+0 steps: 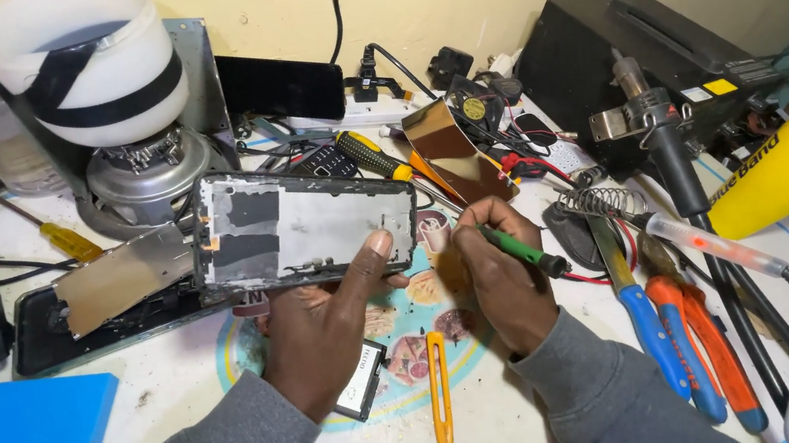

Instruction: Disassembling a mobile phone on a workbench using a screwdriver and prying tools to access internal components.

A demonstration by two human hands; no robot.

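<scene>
The left hand (328, 333) holds a stripped phone frame (306, 227) up off the counter (184, 374), thumb pressed against its lower right edge and the other fingers hidden behind it, so the hand is clamped on the frame. The frame's long axis runs from nine o'clock to three o'clock, its metal inner face turned to the camera. The right hand (501, 284) sits just beside the frame's right end, at about four o'clock from it, fingers closed around a green-handled screwdriver (517, 249). The handle points away toward four o'clock; the tip end aims toward ten o'clock, at the frame's lower right corner, though the tip itself is hidden by the fingers. Whether it touches the frame I cannot tell. An orange pry tool (441, 404) lies on the counter between the two wrists, at six o'clock from the frame.
</scene>
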